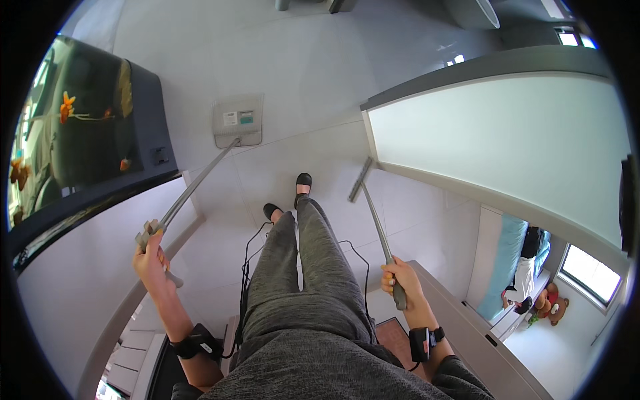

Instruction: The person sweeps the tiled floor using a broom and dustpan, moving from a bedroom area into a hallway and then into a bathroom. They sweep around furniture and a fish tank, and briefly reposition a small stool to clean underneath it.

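At the left, my left hand (152,260) grips the upper end of a long-handled dustpan (237,120); its translucent pan lies on the floor ahead, bearing labels. My right hand (404,280) is closed round the grey handle of a long-handled broom (377,220). The broom's narrow grey head (360,179) is tilted, close to the foot of a white panel at the right; whether it touches the floor I cannot tell. Both tools are apart, with my legs and black shoes between them.
A dark glossy cabinet or tank (100,115) with orange decorations stands at the left. A large white panel (495,125) spans the right. Beyond it, a person (524,275) lies on a blue-covered bed beside a teddy bear (552,304). Black cables (245,265) hang beside my legs.
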`<action>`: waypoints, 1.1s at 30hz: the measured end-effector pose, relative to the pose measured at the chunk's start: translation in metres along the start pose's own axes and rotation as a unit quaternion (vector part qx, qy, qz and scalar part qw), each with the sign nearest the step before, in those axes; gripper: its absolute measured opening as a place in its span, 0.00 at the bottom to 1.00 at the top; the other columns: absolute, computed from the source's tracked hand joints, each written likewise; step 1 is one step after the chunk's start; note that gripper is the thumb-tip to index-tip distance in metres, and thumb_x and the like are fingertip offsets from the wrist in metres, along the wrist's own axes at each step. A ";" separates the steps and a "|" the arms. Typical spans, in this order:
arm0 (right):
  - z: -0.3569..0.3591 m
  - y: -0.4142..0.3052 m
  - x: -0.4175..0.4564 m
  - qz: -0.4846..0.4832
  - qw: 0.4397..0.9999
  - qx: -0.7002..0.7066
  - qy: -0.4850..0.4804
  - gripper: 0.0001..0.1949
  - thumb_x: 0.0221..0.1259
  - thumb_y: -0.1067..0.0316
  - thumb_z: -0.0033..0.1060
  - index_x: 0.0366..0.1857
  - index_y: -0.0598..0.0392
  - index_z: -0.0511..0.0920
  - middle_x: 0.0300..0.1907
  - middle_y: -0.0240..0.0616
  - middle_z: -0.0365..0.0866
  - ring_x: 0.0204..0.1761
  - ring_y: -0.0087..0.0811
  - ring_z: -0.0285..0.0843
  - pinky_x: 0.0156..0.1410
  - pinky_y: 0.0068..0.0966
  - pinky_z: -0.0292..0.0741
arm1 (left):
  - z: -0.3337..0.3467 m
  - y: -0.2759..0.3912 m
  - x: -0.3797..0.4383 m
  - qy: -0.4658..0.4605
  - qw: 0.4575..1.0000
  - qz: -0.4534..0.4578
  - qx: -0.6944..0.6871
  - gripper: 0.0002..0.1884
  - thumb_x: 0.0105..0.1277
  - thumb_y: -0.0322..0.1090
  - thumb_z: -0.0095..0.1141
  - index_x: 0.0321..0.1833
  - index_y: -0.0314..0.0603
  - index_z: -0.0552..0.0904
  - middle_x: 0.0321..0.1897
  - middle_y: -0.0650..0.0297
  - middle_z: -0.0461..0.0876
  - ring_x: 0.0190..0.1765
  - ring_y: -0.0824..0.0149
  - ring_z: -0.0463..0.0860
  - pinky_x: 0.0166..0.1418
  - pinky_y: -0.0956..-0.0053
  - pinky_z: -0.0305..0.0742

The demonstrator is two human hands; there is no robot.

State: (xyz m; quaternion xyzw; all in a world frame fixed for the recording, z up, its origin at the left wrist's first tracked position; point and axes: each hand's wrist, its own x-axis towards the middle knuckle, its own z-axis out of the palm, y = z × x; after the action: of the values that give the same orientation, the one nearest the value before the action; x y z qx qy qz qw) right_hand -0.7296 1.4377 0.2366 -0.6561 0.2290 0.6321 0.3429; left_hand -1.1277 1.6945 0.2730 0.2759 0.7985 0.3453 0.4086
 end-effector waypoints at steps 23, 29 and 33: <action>0.163 -0.075 0.103 -0.104 0.987 0.013 -0.121 0.04 0.69 0.66 0.50 0.40 0.49 0.67 0.18 0.26 0.61 0.15 0.17 0.56 0.19 0.17 0.56 | -0.044 -0.066 0.015 0.004 0.999 -0.036 0.026 0.16 0.58 0.28 0.59 0.50 0.39 0.85 0.22 0.77 0.74 0.17 0.86 0.58 0.20 0.87 0.50; 0.171 -0.096 0.084 -0.064 0.972 -0.089 -0.206 0.12 0.69 0.66 0.48 0.51 0.56 0.67 0.18 0.26 0.61 0.13 0.18 0.57 0.16 0.19 0.57 | -0.069 -0.095 -0.009 0.012 0.999 -0.028 0.031 0.15 0.57 0.27 0.61 0.49 0.39 0.85 0.24 0.77 0.74 0.20 0.85 0.59 0.24 0.86 0.52; 0.181 -0.098 0.093 -0.039 0.951 -0.192 -0.240 0.11 0.65 0.72 0.46 0.49 0.57 0.67 0.18 0.28 0.62 0.13 0.19 0.59 0.15 0.19 0.60 | -0.072 -0.118 -0.039 0.043 0.996 -0.062 0.039 0.14 0.56 0.26 0.60 0.47 0.38 0.86 0.24 0.76 0.75 0.22 0.85 0.61 0.26 0.87 0.54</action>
State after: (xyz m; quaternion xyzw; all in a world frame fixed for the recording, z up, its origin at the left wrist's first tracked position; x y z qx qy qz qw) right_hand -0.7702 1.6489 0.1670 -0.5467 -0.0121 0.7892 0.2796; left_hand -1.1873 1.5713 0.2301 0.2263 0.8439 0.2993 0.3834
